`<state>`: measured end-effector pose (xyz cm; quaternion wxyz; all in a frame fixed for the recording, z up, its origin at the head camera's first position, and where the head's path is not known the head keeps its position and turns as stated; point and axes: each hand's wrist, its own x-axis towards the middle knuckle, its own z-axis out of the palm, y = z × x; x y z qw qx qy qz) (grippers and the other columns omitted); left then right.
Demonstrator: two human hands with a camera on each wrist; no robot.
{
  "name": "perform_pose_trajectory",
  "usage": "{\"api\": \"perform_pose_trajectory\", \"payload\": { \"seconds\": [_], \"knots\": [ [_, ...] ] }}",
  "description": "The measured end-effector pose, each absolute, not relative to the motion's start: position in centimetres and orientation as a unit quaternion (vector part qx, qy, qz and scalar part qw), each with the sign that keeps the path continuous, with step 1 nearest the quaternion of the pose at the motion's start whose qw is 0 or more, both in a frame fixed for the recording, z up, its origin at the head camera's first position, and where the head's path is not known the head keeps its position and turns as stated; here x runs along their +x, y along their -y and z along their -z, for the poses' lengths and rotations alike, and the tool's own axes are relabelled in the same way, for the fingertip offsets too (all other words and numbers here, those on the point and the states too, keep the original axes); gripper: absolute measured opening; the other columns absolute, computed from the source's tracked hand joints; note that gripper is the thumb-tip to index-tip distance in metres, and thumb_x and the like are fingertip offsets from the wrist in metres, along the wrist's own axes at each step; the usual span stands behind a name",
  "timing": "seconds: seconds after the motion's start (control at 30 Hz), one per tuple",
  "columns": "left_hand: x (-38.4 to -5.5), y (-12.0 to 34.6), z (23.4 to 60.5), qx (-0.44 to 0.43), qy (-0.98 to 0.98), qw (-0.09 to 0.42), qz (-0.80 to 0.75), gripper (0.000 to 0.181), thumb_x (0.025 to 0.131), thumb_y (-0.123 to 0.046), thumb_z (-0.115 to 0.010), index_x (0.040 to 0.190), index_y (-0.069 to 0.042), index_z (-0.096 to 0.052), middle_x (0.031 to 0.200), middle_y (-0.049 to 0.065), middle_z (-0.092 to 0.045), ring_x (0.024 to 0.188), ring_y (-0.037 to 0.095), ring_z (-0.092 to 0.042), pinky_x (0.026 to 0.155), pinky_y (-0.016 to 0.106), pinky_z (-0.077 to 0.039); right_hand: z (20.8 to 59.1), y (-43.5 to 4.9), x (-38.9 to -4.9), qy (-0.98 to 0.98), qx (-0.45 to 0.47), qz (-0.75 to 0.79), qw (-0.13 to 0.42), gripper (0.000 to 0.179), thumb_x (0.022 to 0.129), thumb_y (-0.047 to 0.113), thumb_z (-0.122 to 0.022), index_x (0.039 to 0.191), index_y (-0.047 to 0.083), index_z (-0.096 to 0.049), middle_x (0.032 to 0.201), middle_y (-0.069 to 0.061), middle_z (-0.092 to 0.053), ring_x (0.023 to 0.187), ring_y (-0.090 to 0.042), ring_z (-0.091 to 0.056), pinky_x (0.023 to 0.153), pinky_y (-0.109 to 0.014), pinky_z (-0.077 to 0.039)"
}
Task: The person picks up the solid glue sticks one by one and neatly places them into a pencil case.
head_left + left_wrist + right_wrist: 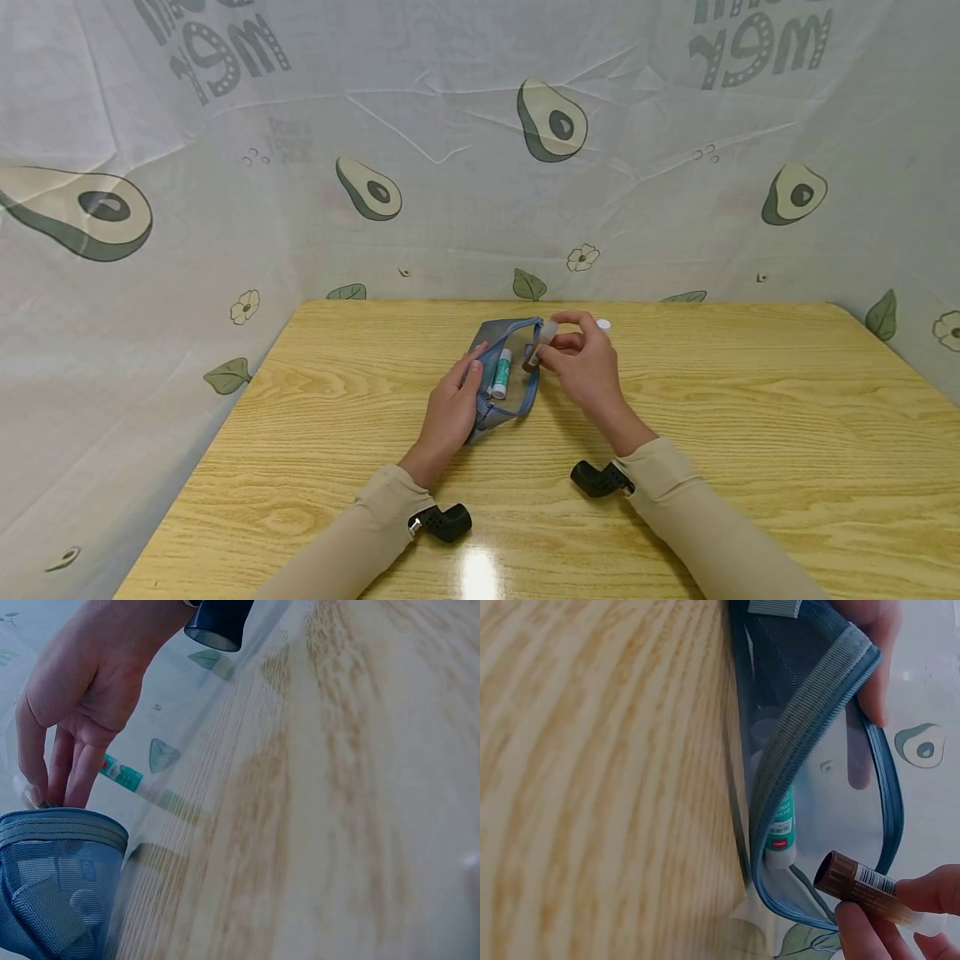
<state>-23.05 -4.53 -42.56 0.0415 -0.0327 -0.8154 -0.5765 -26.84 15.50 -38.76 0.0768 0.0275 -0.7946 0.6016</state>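
Note:
My left hand grips the left side of a blue mesh zip pouch, with the thumb over its rim. The zip is undone and the mouth gapes toward my right hand. Pinched in the right fingers is a small brown tube with a barcode label and a translucent end, tilted at the pouch's mouth. Inside the pouch lies a green-and-white glue stick; its lower end shows through the opening in the right wrist view. In the left wrist view the pouch hides the right fingertips' lower ends.
Beyond my right hand, a second green glue stick shows in the left wrist view. A white round end peeks out behind that hand. The wooden table meets a hanging avocado-print cloth at its back. Black wrist devices sit below both hands.

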Motion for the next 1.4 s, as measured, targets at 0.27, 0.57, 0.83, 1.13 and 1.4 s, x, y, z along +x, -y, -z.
{"api": "perform_pose_trajectory", "payload": {
  "seconds": [0.27,0.57,0.83,1.13,1.4],
  "knots": [
    [-23.0,4.5,42.6,-0.028,0.818,0.039,0.574,0.047,0.116,-0.041,-0.039,0.16,-0.03,-0.05,0.171,0.008,-0.041,0.161,0.035,-0.033,0.13,0.062,-0.028,39.3,-15.2,-26.8,0.799,0.021,-0.596,0.07,0.04,0.099,0.009,-0.074,0.136,0.009,-0.061,0.108,-0.021,-0.078,0.093,-0.022,-0.078,0.082,-0.026,-0.064],
    [-23.0,4.5,42.6,-0.028,0.817,0.038,0.575,0.047,0.116,-0.041,-0.038,0.161,-0.03,-0.05,0.171,0.007,-0.041,0.161,0.035,-0.033,0.13,0.062,-0.028,39.6,-15.1,-26.7,0.804,0.0,-0.592,0.057,0.03,0.1,0.016,-0.072,0.127,0.007,-0.061,0.109,-0.022,-0.08,0.097,-0.032,-0.081,0.083,-0.031,-0.066],
    [-23.0,4.4,42.5,-0.027,0.815,0.038,0.577,0.047,0.116,-0.041,-0.038,0.16,-0.03,-0.05,0.171,0.007,-0.041,0.161,0.035,-0.033,0.129,0.063,-0.029,39.5,-15.0,-26.5,0.821,-0.007,-0.569,0.041,0.034,0.099,0.02,-0.073,0.128,0.004,-0.063,0.109,-0.022,-0.081,0.09,-0.027,-0.083,0.083,-0.033,-0.066],
    [-23.0,4.4,42.5,-0.026,0.819,0.04,0.572,0.047,0.116,-0.042,-0.038,0.16,-0.03,-0.05,0.171,0.007,-0.042,0.161,0.035,-0.035,0.129,0.062,-0.029,39.5,-15.0,-26.5,0.823,-0.01,-0.568,0.014,0.036,0.101,0.018,-0.072,0.129,-0.002,-0.061,0.114,-0.027,-0.078,0.085,-0.023,-0.083,0.081,-0.032,-0.066],
    [-22.9,4.4,42.4,-0.028,0.821,0.046,0.569,0.047,0.116,-0.041,-0.038,0.16,-0.028,-0.05,0.171,0.01,-0.041,0.16,0.036,-0.035,0.129,0.062,-0.03,39.9,-14.8,-26.6,0.824,-0.007,-0.566,-0.004,0.034,0.102,0.015,-0.07,0.129,-0.003,-0.062,0.115,-0.029,-0.077,0.082,-0.019,-0.082,0.079,-0.032,-0.067]
  ]
}}
